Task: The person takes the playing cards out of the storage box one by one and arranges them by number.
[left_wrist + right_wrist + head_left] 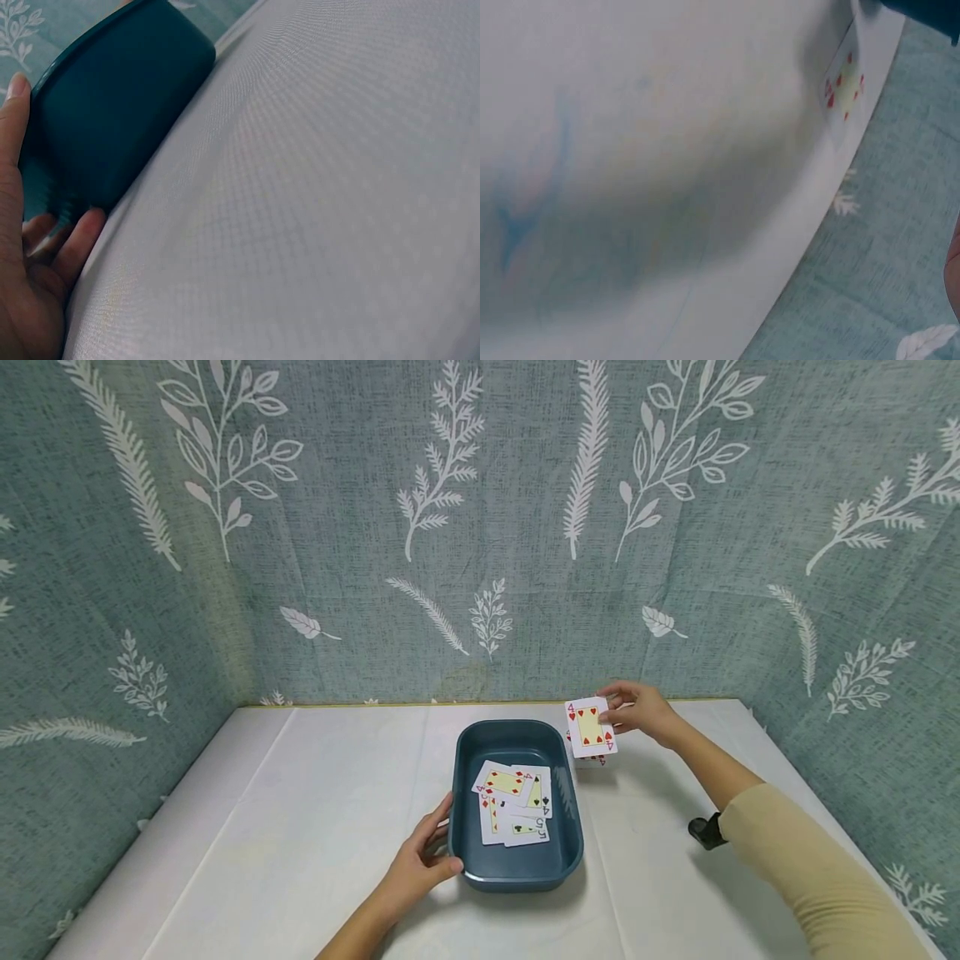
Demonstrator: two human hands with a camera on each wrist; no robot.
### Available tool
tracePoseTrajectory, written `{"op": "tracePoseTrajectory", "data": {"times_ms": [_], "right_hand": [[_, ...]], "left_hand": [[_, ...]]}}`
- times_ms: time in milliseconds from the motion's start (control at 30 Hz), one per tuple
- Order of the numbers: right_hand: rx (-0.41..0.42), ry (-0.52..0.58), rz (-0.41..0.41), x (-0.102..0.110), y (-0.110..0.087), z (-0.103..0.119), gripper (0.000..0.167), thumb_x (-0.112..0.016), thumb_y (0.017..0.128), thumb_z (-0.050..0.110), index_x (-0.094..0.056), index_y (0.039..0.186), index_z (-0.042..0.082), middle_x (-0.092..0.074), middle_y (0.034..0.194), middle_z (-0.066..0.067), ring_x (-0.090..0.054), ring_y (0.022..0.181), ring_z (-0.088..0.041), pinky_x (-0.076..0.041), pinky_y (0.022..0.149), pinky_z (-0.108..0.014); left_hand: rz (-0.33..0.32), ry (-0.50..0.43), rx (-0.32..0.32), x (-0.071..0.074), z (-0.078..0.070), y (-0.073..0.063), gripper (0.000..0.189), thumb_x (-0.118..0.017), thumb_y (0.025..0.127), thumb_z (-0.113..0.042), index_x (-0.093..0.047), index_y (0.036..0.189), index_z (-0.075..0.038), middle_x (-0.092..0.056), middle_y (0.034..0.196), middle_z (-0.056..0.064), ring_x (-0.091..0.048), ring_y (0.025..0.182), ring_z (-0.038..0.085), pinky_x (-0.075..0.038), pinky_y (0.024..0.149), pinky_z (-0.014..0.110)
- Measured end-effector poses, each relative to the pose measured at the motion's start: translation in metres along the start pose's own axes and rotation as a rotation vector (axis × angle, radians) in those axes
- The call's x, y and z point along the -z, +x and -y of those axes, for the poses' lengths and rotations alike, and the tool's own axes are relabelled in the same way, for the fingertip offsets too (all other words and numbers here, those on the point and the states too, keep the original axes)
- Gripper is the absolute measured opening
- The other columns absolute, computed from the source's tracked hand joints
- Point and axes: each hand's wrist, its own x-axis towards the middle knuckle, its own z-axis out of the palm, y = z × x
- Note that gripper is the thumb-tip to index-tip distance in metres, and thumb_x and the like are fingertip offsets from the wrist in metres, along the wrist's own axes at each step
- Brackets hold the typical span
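Note:
My right hand (pixel 637 712) pinches a playing card, the four of hearts (pixel 590 727), by its right edge, just past the tray's far right corner. Behind that card shows part of another red-pipped card (pixel 592 762); a red-pipped card (pixel 845 86) also lies on the table in the right wrist view. At the lower left of a dark blue-green tray (pixel 517 885), my left hand (pixel 420 856) holds its side, thumb at the near corner and fingers along the outer wall. Several face-up cards overlap inside, the four of diamonds (pixel 504 782) on top.
A white cloth (pixel 337 793) covers the table. Patterned grey-green fabric (pixel 525 635) stands behind it and at both sides. Near the right sleeve's cuff is a small black device (pixel 707 832).

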Motion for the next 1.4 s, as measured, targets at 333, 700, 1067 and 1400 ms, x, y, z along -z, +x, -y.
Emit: {"op": "tracePoseTrajectory", "data": {"times_ms": [333,700,1067,1400], "right_hand": [[-0.023,-0.015,-0.025,0.018,-0.005,-0.013,0.054,-0.071,0.084,0.014,-0.049,0.131,-0.002,-0.055,0.09,-0.006,-0.066,0.078,-0.012,-0.055,0.078,-0.042],[-0.063,-0.03,-0.069,0.035,-0.007,-0.028,0.056,-0.07,0.085,0.011,-0.046,0.133,-0.005,-0.057,0.091,-0.006,-0.064,0.077,-0.009,-0.054,0.079,-0.043],[-0.066,-0.043,-0.081,0.038,-0.008,-0.04,0.051,-0.069,0.085,0.003,-0.047,0.129,-0.01,-0.057,0.084,-0.003,-0.063,0.072,-0.008,-0.056,0.069,-0.033],[-0.094,-0.135,-0.078,0.032,-0.002,-0.053,0.048,-0.069,0.084,0.004,-0.05,0.127,-0.007,-0.055,0.087,-0.007,-0.06,0.072,-0.013,-0.056,0.068,-0.036]], "left_hand": [[-0.001,-0.003,-0.002,0.0,0.0,0.0,0.078,-0.074,0.082,-0.023,-0.033,0.148,-0.024,-0.043,0.14,0.013,-0.045,0.127,0.038,-0.048,0.085,0.022],[-0.004,-0.001,0.001,0.0,0.002,0.001,0.078,-0.074,0.082,-0.023,-0.033,0.148,-0.025,-0.043,0.14,0.012,-0.045,0.127,0.036,-0.047,0.085,0.021],[-0.014,0.007,0.013,0.0,0.0,0.0,0.078,-0.075,0.082,-0.024,-0.033,0.148,-0.026,-0.044,0.139,0.012,-0.046,0.127,0.035,-0.047,0.085,0.02],[-0.017,0.02,0.016,0.0,-0.001,0.0,0.078,-0.074,0.082,-0.025,-0.033,0.148,-0.025,-0.044,0.139,0.012,-0.046,0.126,0.035,-0.049,0.088,0.028]]}}
